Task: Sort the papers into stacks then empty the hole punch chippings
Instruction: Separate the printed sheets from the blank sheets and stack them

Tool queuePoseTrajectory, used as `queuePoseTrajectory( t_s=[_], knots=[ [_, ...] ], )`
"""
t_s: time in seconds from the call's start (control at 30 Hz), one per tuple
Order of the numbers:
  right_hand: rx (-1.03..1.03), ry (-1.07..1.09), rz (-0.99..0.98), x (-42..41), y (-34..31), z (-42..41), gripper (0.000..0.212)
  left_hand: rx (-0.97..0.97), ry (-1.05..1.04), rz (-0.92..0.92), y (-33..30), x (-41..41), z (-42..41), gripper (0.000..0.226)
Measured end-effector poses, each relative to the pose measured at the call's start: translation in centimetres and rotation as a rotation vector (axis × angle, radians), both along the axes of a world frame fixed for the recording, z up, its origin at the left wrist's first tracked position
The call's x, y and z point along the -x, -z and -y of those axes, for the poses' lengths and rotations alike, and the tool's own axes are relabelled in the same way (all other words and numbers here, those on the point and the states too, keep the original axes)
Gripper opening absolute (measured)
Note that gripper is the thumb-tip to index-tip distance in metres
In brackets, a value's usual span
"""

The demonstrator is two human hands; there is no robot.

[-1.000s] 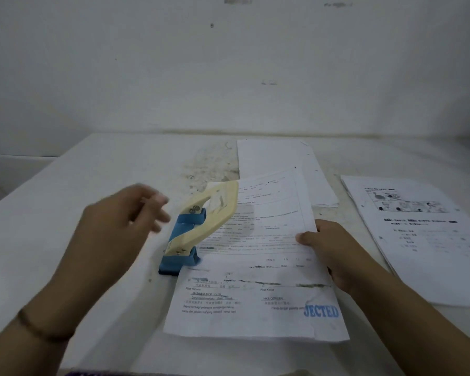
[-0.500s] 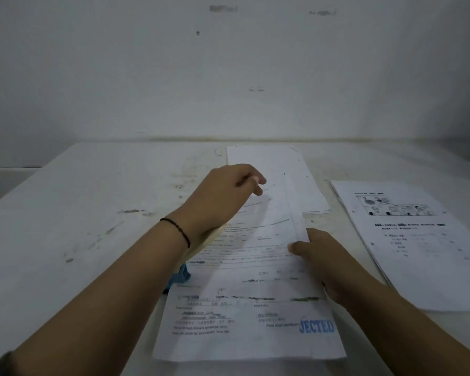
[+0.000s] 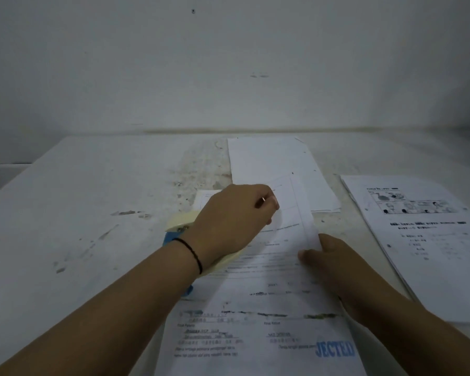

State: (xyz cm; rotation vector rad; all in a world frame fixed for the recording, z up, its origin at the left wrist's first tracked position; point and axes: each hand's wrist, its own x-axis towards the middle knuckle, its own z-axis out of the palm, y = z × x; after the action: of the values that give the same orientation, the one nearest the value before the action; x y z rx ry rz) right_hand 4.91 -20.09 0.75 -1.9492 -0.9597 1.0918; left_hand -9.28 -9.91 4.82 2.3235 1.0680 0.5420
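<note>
Dim white wall (image 3: 228, 63) behind a scuffed (stained) white table (image 3: 79, 199).

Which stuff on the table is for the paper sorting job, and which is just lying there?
For the job:
- stamped paper under both hands
- blank stack at the back
- picture stack on the right
- hole punch, partly hidden by the left hand

Just there:
- black wristband
- table, with its scuff marks

white table (image 3: 79, 202), top scuffed, dark smears on left half | patch of speckled stains (image 3: 201, 169) at centre rear of table | white wall (image 3: 228, 63) behind table, small dark marks, one dark dot near top | pale ledge (image 3: 255, 130) along wall foot where table meets it
</note>
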Motion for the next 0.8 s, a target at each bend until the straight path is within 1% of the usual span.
queuePoseTrajectory(
  t_s=[0.1, 0.3, 0.37, 0.43, 0.5, 0.57, 0.73, 0.8],
  knots=[
    [0.022, -0.003, 0.036, 0.0, 0.0, -0.2, 0.018, -0.044, 0.004, -0.104, 0.5, -0.4, 0.2, 0.030],
    [0.057, -0.013, 0.097, -0.3, 0.4, -0.5, 0.021, -0.089, 0.007, -0.118, 0.9, -0.4, 0.1, 0.033],
    [0.054, 0.013, 0.068, -0.4, 0.7, -0.6, 0.019, -0.144, 0.004, -0.091, 1.4, -0.6, 0.0, 0.029],
    [0.059, 0.025, 0.049, -0.6, 0.7, -0.6, 0.016, -0.243, 0.017, -0.058, 2.6, -0.9, 0.0, 0.023],
    [0.067, 0.015, 0.023, -0.7, 0.7, -0.6, 0.017, -0.366, 0.059, -0.147, 4.2, -1.3, 0.3, 0.029],
    [0.072, 0.019, 0.010, -0.8, 0.7, -0.8, 0.020, -0.449, 0.099, -0.245, 5.4, -1.6, 0.3, 0.035],
    [0.088, 0.014, -0.008, -0.9, 0.9, -0.9, 0.022, -0.537, 0.090, -0.269, 6.1, -1.6, 0.1, 0.037],
    [0.083, 0.011, -0.012, -0.8, 1.0, -0.9, 0.021, -0.523, 0.096, -0.280, 6.0, -1.6, 0.1, 0.038]
  ],
)
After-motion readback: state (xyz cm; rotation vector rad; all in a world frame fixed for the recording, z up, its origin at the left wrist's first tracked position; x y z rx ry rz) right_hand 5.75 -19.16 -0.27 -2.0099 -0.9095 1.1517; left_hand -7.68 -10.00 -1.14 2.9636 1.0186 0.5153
